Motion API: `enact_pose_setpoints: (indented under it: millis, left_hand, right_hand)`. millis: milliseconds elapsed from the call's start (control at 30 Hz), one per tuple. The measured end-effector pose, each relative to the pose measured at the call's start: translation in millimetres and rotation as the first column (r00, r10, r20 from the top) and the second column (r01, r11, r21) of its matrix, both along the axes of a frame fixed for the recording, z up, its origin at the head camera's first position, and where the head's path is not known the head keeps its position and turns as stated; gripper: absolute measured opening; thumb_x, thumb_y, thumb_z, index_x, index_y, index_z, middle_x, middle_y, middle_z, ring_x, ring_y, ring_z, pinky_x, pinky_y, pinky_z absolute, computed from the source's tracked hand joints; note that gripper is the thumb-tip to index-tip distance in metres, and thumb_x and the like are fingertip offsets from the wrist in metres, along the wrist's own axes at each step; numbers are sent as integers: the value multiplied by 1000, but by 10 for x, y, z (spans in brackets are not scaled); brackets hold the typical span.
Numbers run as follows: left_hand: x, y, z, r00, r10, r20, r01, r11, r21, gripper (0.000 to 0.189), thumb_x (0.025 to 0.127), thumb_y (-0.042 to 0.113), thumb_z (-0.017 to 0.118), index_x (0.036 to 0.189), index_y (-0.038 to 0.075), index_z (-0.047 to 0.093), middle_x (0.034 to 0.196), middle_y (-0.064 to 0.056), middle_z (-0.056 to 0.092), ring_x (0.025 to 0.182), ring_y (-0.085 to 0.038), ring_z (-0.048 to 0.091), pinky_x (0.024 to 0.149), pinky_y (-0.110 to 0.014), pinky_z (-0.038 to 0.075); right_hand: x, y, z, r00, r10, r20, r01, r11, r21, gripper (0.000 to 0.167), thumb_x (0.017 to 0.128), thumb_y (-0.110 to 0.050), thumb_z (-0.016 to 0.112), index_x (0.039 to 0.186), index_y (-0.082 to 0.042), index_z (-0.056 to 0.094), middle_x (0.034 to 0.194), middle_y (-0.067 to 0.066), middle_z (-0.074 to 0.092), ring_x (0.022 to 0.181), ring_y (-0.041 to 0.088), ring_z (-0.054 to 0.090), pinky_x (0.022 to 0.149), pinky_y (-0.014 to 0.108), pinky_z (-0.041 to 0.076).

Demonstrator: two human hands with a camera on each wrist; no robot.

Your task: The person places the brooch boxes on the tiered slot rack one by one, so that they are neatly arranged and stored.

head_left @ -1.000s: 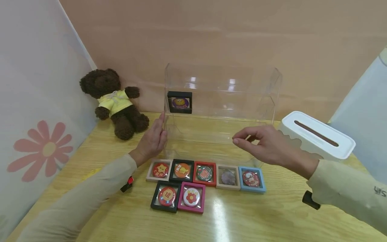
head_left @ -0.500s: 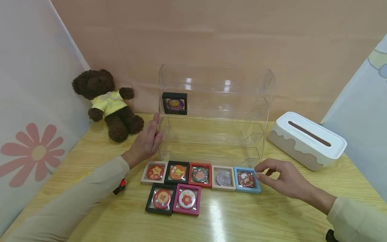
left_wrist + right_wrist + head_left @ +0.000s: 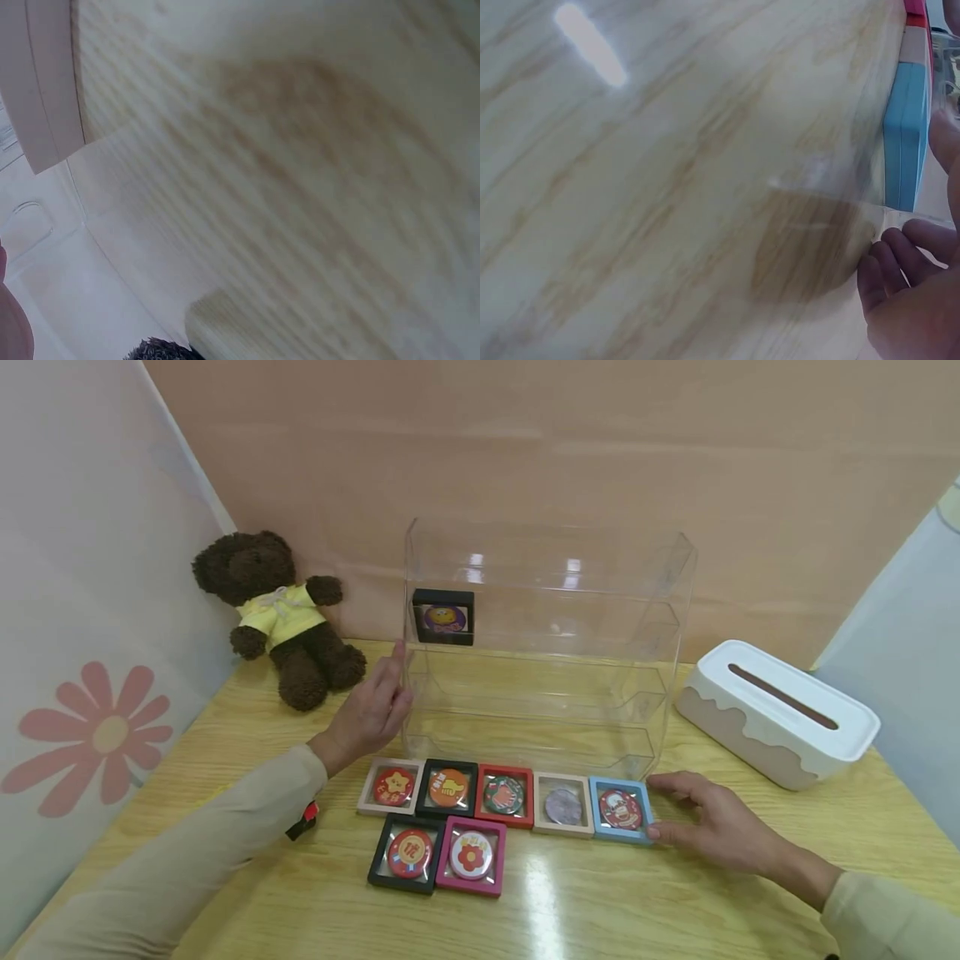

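Observation:
In the head view my left hand [image 3: 367,714] touches the left side of a clear tiered display rack [image 3: 555,689], index finger extended along it. My right hand [image 3: 723,827] is at the right edge of a light-blue square frame [image 3: 621,810] holding a red round badge, thumb and index finger apart at its near and far right corners. That frame ends a row with a beige frame [image 3: 562,806], a red frame [image 3: 504,796], a black frame [image 3: 446,787] and another beige frame [image 3: 390,786]. The right wrist view shows the blue frame's side [image 3: 905,135] beside my loosely curled fingers [image 3: 907,259].
Closer to me lie a black frame [image 3: 405,853] and a magenta frame [image 3: 471,856]. A dark frame [image 3: 443,617] stands in the rack's upper left. A brown teddy bear [image 3: 277,614] leans at the back left; a white-topped tissue box [image 3: 780,714] is at the right.
My right hand has come down from in front of the rack, rightward and nearer, to the blue frame, its thumb and index finger spreading. My left hand stays at the rack's side.

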State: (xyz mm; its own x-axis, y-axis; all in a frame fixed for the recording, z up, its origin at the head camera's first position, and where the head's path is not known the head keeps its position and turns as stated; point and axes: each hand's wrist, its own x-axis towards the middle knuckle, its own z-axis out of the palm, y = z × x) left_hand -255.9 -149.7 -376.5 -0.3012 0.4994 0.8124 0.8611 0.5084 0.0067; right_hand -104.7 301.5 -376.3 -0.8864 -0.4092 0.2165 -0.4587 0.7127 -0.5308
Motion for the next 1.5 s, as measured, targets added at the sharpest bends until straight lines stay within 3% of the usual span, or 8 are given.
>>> enact_pose_setpoints:
  millis: [167,400,633,867,1233,1500]
  left_hand:
    - [14,1,-12,1000,7,15,-7,1000,-4,59,104,27,29,152,4,3,92,-15,45,55,-13,41,41,-27,38]
    - [28,20,-17,1000,12,-1,-12,1000,-1,58,104,24,29,151,1,5,92,-15,45,55,-13,38,40,-28,38]
    - [18,21,-36,1000,17,-7,-17,1000,-6,58,103,24,28,151,0,4,95,-18,47,55,-13,38,41,-29,39]
    - [33,22,-27,1000,25,1,-25,1000,-19,58,104,25,26,151,2,1,93,-17,46,56,-14,38,41,-30,40]
    - [20,50,-20,999,28,-24,-28,1000,-8,57,104,22,26,151,-1,3,91,-18,46,55,-14,38,39,-30,41]
    - [29,46,-35,999,31,-18,-31,999,-13,57,104,22,26,150,-1,2,90,-17,46,57,-16,38,40,-31,41]
  right_hand:
    - [-15,10,-34,1000,28,-15,-28,1000,-7,54,73,-20,83,119,-2,62,115,5,61,103,12,53,78,26,48]
    - [-19,12,-93,998,12,-67,-14,1000,-18,54,69,-21,85,116,-6,65,111,2,63,103,9,53,84,12,40]
    - [8,12,-86,999,-24,-31,23,999,-25,52,68,-21,86,115,-10,65,111,2,62,103,7,52,82,17,43]
    - [0,16,-76,999,23,-38,-24,999,-27,58,69,-19,85,120,-6,62,115,5,61,106,6,51,86,11,37]
    - [-59,72,-71,999,9,-51,-10,1000,-15,54,66,-21,87,114,-14,65,107,-3,64,92,10,56,74,26,47]
    - [-103,90,-67,999,17,27,-16,999,-29,52,65,-25,88,109,-17,62,103,-7,62,91,12,56,73,27,48]
